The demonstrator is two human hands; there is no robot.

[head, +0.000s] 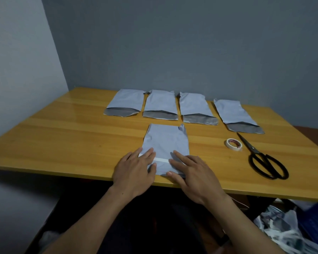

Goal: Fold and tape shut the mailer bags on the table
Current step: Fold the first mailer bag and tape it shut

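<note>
A pale grey mailer bag [166, 142] lies near the front edge of the wooden table [72, 140], its near end folded over and crossed by a strip of white tape [162, 160]. My left hand [136, 167] lies flat on the bag's left near corner, fingers straight. My right hand [191, 171] presses flat on the right near corner. Behind it lies a row of several more mailer bags [160, 104] with their dark grey flaps open toward me.
A roll of white tape [234, 143] lies on the table to the right of the bag, with black scissors [264, 160] beside it. Crumpled plastic bags [283, 228] lie on the floor at the lower right. Walls close the table at the back and left.
</note>
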